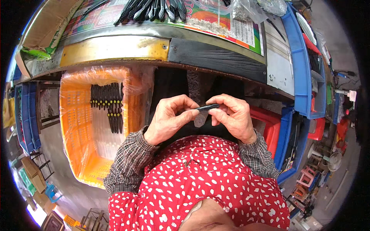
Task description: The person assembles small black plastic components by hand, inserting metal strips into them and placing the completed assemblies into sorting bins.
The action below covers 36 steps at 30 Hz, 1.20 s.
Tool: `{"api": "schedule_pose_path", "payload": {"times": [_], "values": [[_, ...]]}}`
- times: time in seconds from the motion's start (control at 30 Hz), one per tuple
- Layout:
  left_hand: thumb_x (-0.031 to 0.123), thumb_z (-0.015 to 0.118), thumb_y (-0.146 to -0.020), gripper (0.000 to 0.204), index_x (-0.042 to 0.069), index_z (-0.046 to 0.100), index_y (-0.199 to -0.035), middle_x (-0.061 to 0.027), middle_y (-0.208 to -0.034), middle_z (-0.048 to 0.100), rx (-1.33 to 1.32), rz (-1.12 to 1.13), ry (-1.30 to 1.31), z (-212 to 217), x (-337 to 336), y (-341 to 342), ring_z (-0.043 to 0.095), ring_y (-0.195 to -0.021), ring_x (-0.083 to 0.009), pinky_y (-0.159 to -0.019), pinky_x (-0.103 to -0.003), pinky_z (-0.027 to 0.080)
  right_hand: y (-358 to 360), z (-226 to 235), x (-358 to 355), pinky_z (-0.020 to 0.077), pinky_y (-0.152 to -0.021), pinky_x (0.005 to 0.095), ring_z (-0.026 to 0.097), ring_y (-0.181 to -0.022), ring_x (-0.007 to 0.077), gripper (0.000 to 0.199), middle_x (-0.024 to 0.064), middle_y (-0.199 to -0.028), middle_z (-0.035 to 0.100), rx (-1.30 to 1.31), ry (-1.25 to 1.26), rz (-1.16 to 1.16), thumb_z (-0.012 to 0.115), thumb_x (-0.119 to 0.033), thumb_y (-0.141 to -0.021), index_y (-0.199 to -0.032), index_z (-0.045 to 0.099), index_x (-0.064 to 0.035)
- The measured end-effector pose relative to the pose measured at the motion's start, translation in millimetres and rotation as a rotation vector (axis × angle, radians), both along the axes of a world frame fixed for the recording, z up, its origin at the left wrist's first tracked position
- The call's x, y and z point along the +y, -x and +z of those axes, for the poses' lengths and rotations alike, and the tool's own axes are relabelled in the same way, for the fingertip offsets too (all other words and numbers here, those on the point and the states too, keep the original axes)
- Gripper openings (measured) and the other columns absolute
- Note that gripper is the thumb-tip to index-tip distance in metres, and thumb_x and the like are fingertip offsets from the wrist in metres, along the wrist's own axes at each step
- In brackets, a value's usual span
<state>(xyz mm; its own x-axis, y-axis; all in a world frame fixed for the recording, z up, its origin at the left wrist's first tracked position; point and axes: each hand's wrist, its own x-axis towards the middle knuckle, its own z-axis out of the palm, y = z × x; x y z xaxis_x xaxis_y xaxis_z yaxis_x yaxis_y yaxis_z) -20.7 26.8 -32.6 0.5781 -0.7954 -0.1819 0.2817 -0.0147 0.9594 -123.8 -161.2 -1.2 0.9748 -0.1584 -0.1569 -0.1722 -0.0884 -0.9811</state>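
My left hand [169, 118] pinches one end of a slim black piece [208, 107] between thumb and fingertips. The other end is gripped the same way by my right hand [236, 117]. The piece is short, narrow and dark, held about level in front of my red apron, below the bench edge; its exact kind does not show. Left of my hands stands an orange plastic crate [69, 134] lined with clear film. Inside it, long black pieces with yellow dots [106, 98] lie side by side in rows.
Across the top runs a workbench [216, 50] with a worn metal and dark front edge. A heap of black and grey pieces [150, 9] lies on it. Blue bins [302, 57] stand at the right, near a red stool [269, 123]. A cardboard box [46, 27] sits at upper left.
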Motion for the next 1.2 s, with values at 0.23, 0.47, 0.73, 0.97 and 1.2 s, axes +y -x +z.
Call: {"api": "schedule_pose_path", "payload": {"times": [0.23, 0.47, 0.73, 0.97, 1.2], "values": [[0.015, 0.065, -0.092, 0.016, 0.001, 0.063, -0.1, -0.0002, -0.075, 0.059, 0.401, -0.015, -0.042, -3.6, 4.7, 2.7, 0.044, -0.057, -0.0021, -0.047, -0.016, 0.032, -0.1, -9.6, 0.2, 0.0485, -0.052, 0.0196, 0.058, -0.059, 0.0047, 0.015, 0.0029, -0.076, 0.063, 0.075, -0.071, -0.035, 0.063, -0.003, -0.089, -0.102, 0.063, 0.004], [0.015, 0.064, -0.092, 0.017, 0.0, 0.062, -0.101, -0.002, -0.076, 0.058, 0.483, -0.011, -0.002, -5.6, 7.3, 6.0, 0.041, -0.055, -0.0022, -0.045, -0.017, 0.029, 0.4, -10.5, 1.6, 0.0484, -0.052, 0.0196, 0.058, -0.059, 0.0043, 0.014, 0.0031, -0.077, 0.064, 0.1, -0.058, -0.035, 0.063, -0.004, -0.09, -0.102, 0.064, 0.004], [0.015, 0.064, -0.093, 0.017, 0.0, 0.062, -0.101, -0.0027, -0.076, 0.059, 0.436, 0.001, -0.029, -5.2, 8.3, 6.6, 0.043, -0.056, -0.0023, -0.046, -0.017, 0.029, 0.2, -11.9, 2.7, 0.0481, -0.052, 0.0193, 0.057, -0.059, 0.0043, 0.014, 0.0035, -0.079, 0.065, 0.094, -0.062, -0.032, 0.064, -0.004, -0.09, -0.101, 0.064, 0.0041], [0.014, 0.064, -0.092, 0.015, 0.001, 0.063, -0.101, -0.0011, -0.076, 0.06, 0.374, 0.01, -0.053, -4.1, 8.1, 7.4, 0.045, -0.057, -0.0025, -0.047, -0.017, 0.031, -0.6, -11.2, 2.8, 0.0483, -0.053, 0.0195, 0.058, -0.059, 0.0044, 0.014, 0.0039, -0.08, 0.065, 0.1, -0.061, -0.018, 0.064, -0.004, -0.09, -0.101, 0.063, 0.0042], [0.012, 0.064, -0.092, 0.014, 0.0, 0.064, -0.099, -0.0002, -0.078, 0.062, 0.177, 0.009, -0.071, -4.9, 7.3, 5.9, 0.049, -0.063, -0.0023, -0.051, -0.017, 0.037, -4.8, -7.2, 5.6, 0.0481, -0.054, 0.0193, 0.058, -0.06, 0.0046, 0.014, 0.0026, -0.077, 0.063, 0.14, -0.073, 0.0, 0.063, -0.005, -0.09, -0.1, 0.063, 0.0038]]}}
